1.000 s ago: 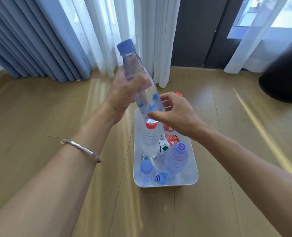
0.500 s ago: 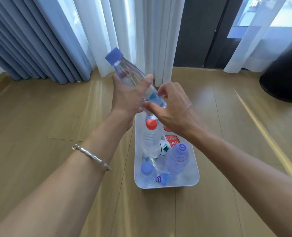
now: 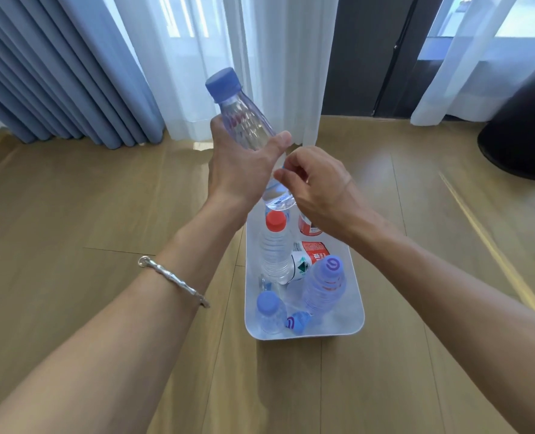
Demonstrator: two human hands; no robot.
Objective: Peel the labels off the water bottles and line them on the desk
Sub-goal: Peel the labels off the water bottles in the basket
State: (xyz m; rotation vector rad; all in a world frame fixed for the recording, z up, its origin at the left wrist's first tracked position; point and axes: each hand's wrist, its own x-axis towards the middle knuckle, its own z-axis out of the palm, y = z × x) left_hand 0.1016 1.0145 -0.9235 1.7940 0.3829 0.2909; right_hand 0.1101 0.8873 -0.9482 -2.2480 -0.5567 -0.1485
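L hand is gripping the bottle w/ fingers wrapped round it, while R hand, having just closed in, is pinching the label right below L thumb, over the bin, so peeling is prob starting

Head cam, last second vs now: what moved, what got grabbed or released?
The bottle in the left hand tipped cap-left, then swung back nearer upright. The right hand rose slightly beside the bottle's lower part and its fingers curled in; whether they pinch anything can't be told. Unchanged: the left hand's grip, the white bin and the bottles in it.
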